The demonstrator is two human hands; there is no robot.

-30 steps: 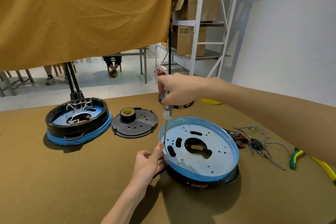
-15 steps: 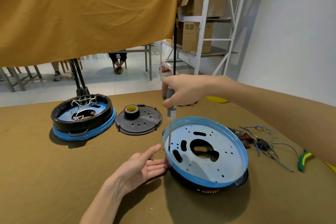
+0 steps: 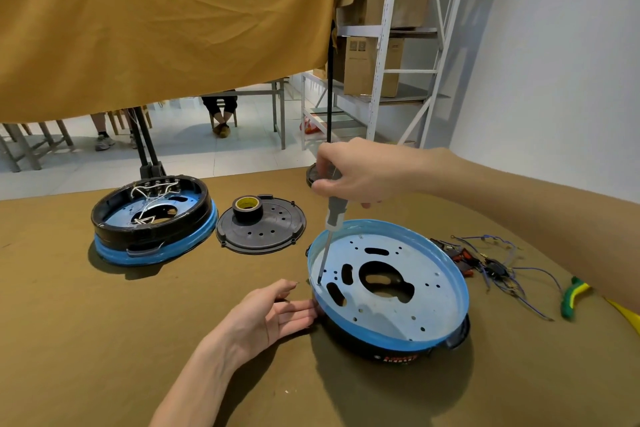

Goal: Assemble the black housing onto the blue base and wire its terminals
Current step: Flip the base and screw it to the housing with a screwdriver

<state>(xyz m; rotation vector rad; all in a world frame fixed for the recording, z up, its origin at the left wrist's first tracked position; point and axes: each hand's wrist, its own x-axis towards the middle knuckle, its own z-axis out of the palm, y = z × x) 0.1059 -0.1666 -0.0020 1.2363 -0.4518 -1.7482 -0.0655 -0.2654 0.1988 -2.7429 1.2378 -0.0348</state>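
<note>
Driving the screw well requires the screwdriver (image 3: 330, 229), gripped by the right hand (image 3: 356, 172), to be held plumb while the spread left hand (image 3: 277, 315) steadies the blue base (image 3: 429, 319) atop the black housing (image 3: 363, 347), near-right on the surface (image 3: 104, 340).

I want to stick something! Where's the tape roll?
In the head view, the tape roll sits on the black round lid at the table's middle, between the wired assembly on the left and the blue base on the right.

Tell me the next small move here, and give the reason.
Probably turn the screwdriver to drive the screw: the right hand grips it upright, tip in a hole near the blue base rim, while the left hand rests open against the rim.
</note>
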